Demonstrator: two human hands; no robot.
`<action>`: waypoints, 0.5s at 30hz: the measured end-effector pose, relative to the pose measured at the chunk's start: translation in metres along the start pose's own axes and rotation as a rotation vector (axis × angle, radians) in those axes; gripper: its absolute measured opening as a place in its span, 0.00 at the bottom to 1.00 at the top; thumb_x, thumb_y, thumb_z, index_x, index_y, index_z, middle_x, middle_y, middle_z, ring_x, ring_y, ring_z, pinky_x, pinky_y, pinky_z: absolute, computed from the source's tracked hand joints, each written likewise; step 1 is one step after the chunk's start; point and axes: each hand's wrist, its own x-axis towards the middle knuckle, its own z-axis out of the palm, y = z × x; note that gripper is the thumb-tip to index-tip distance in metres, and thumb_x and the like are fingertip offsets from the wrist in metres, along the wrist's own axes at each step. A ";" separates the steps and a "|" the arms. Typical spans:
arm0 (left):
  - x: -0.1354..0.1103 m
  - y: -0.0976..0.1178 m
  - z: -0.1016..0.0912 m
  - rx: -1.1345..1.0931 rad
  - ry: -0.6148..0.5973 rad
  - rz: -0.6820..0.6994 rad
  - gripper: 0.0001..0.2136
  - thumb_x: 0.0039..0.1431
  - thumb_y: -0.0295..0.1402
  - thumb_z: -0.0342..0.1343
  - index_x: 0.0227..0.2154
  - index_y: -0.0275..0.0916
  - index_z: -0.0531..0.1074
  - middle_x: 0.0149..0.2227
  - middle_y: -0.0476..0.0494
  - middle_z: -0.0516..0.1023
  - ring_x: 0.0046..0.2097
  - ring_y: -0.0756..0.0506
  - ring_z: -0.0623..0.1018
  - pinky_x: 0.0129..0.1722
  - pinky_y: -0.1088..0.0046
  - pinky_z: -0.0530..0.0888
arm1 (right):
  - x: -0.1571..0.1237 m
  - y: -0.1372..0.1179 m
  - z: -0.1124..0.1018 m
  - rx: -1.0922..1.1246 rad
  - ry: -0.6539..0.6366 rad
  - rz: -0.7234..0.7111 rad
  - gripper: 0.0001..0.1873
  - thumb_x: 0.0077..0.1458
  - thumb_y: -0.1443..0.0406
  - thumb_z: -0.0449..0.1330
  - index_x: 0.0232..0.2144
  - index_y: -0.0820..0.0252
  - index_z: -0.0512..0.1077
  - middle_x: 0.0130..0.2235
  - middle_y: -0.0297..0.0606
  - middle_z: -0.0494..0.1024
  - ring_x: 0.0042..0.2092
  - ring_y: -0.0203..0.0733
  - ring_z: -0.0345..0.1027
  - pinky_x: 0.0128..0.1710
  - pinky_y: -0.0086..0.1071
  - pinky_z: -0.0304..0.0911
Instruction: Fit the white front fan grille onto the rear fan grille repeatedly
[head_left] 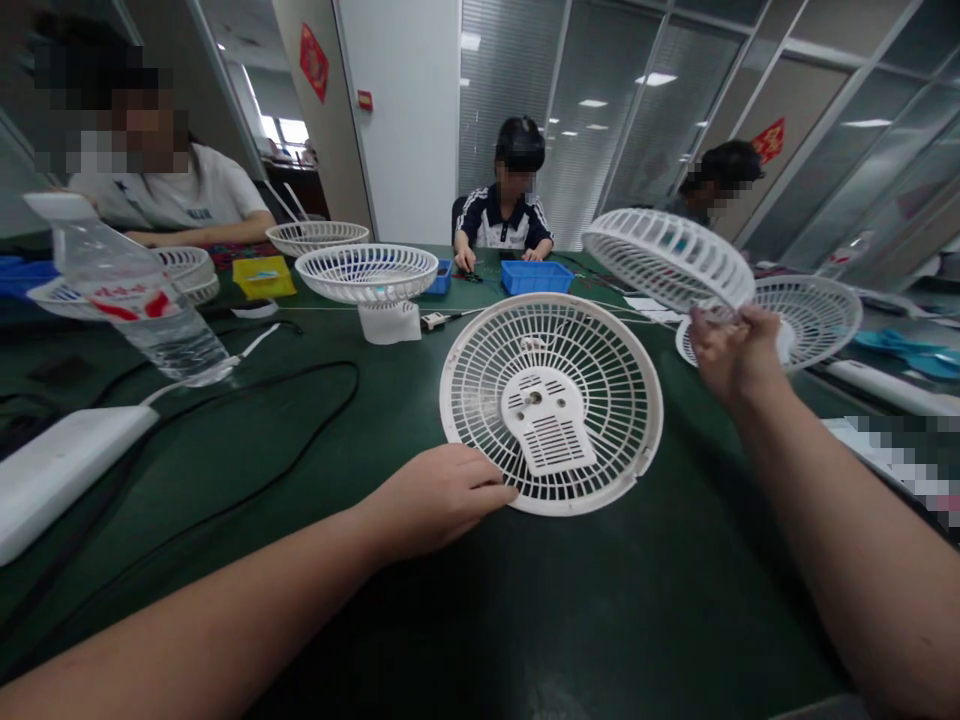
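A white rear fan grille point(592, 370) lies flat on the green table point(525, 620) in front of me. My left hand point(435, 497) rests on its near left rim, fingers curled against the edge. My right hand point(731, 355) is raised to the right and grips the rim of a white front fan grille point(664, 255), held tilted in the air. Another white grille point(817, 310) lies on the table just behind that hand.
A water bottle point(142, 300), a white power strip point(60, 465) and black cables point(300, 440) lie at left. More grilles point(366, 270), a yellow bin point(262, 277) and a blue bin point(536, 276) stand further back. Three people sit around the table.
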 end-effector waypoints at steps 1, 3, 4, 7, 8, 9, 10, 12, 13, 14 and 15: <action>-0.001 -0.002 -0.001 -0.052 0.036 -0.039 0.11 0.67 0.28 0.49 0.47 0.39 0.74 0.43 0.43 0.80 0.43 0.44 0.78 0.42 0.66 0.74 | -0.009 -0.008 0.005 0.170 -0.149 0.030 0.24 0.60 0.53 0.37 0.43 0.59 0.65 0.50 0.47 0.73 0.57 0.45 0.68 0.54 0.37 0.66; -0.004 -0.005 -0.004 -0.155 0.136 -0.166 0.11 0.68 0.29 0.48 0.46 0.39 0.74 0.43 0.44 0.80 0.45 0.45 0.78 0.45 0.65 0.74 | -0.028 -0.023 0.011 0.457 -0.433 0.093 0.28 0.56 0.44 0.39 0.39 0.57 0.66 0.52 0.47 0.72 0.61 0.48 0.64 0.58 0.40 0.64; -0.005 -0.006 -0.005 -0.192 0.192 -0.240 0.11 0.68 0.29 0.47 0.45 0.38 0.74 0.43 0.44 0.80 0.45 0.45 0.78 0.46 0.65 0.74 | -0.037 -0.031 0.012 0.528 -0.531 0.089 0.30 0.52 0.40 0.45 0.39 0.57 0.66 0.53 0.47 0.72 0.62 0.51 0.63 0.60 0.42 0.62; -0.008 -0.011 -0.007 -0.261 0.328 -0.447 0.13 0.69 0.30 0.43 0.44 0.37 0.73 0.41 0.43 0.79 0.44 0.45 0.77 0.47 0.65 0.73 | -0.056 -0.049 0.012 0.443 -0.689 -0.107 0.36 0.36 0.44 0.68 0.44 0.53 0.64 0.58 0.40 0.69 0.63 0.53 0.60 0.61 0.48 0.61; -0.009 -0.012 -0.007 -0.284 0.374 -0.507 0.13 0.69 0.31 0.42 0.43 0.37 0.73 0.41 0.42 0.79 0.44 0.45 0.76 0.46 0.64 0.73 | -0.060 -0.054 0.010 0.372 -0.738 -0.214 0.39 0.32 0.50 0.73 0.45 0.50 0.62 0.60 0.37 0.66 0.64 0.52 0.59 0.61 0.49 0.61; -0.009 -0.014 -0.006 -0.312 0.425 -0.566 0.14 0.69 0.32 0.41 0.42 0.37 0.73 0.41 0.42 0.78 0.44 0.45 0.76 0.47 0.64 0.73 | -0.063 -0.058 0.008 0.290 -0.782 -0.325 0.42 0.29 0.55 0.76 0.46 0.48 0.61 0.62 0.34 0.63 0.66 0.51 0.56 0.62 0.49 0.61; -0.010 -0.016 -0.004 -0.348 0.481 -0.628 0.15 0.70 0.34 0.40 0.42 0.37 0.72 0.41 0.42 0.77 0.44 0.44 0.75 0.47 0.64 0.72 | -0.064 -0.062 0.004 0.201 -0.813 -0.443 0.44 0.28 0.59 0.77 0.46 0.45 0.60 0.64 0.31 0.59 0.68 0.50 0.52 0.63 0.49 0.59; -0.010 -0.020 -0.001 -0.438 0.595 -0.741 0.18 0.71 0.39 0.37 0.45 0.37 0.71 0.44 0.41 0.76 0.46 0.44 0.75 0.47 0.64 0.72 | -0.066 -0.069 -0.004 0.020 -0.811 -0.679 0.46 0.27 0.60 0.78 0.48 0.42 0.59 0.66 0.29 0.53 0.71 0.49 0.43 0.67 0.50 0.53; -0.011 -0.022 0.001 -0.486 0.634 -0.782 0.19 0.71 0.41 0.36 0.47 0.38 0.70 0.46 0.40 0.76 0.46 0.43 0.74 0.47 0.64 0.71 | -0.066 -0.072 -0.009 -0.065 -0.778 -0.779 0.46 0.28 0.59 0.78 0.48 0.42 0.59 0.67 0.30 0.52 0.71 0.50 0.41 0.68 0.51 0.50; -0.011 -0.023 0.003 -0.527 0.651 -0.813 0.20 0.71 0.42 0.35 0.50 0.38 0.69 0.48 0.40 0.75 0.46 0.43 0.74 0.46 0.64 0.71 | -0.067 -0.075 -0.013 -0.145 -0.740 -0.859 0.47 0.28 0.56 0.78 0.49 0.42 0.60 0.67 0.32 0.51 0.72 0.53 0.39 0.69 0.53 0.46; -0.011 -0.024 0.004 -0.557 0.650 -0.835 0.21 0.71 0.44 0.36 0.51 0.38 0.67 0.49 0.39 0.74 0.46 0.43 0.74 0.46 0.63 0.71 | -0.067 -0.078 -0.017 -0.219 -0.713 -0.914 0.47 0.28 0.54 0.78 0.50 0.42 0.60 0.68 0.33 0.50 0.72 0.55 0.37 0.70 0.55 0.43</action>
